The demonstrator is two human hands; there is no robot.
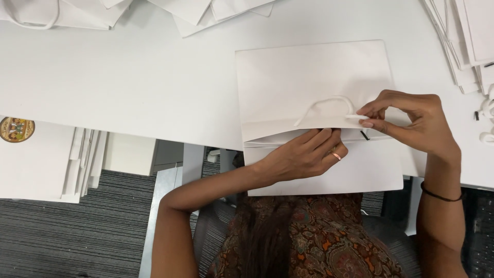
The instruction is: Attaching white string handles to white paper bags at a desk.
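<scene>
— Two hands were seen at one white paper bag, which was laid flat on the white desk, its mouth overhanging the near edge. How were they set?

— The left hand was tucked into the bag's mouth, fingers curled inward and lost to view there. The right hand was pinched together on one end of the white cord handle, just beside a small black tip.

— Which step was judged to be in hand?

— Fitting of the handle, it was thought (the cord was already looped over the panel). Next, the pinched end would likely have to be guided through the panel and caught from inside.

— And round about?

— More white bags were stacked at the far right and on a lower surface at the left.
</scene>
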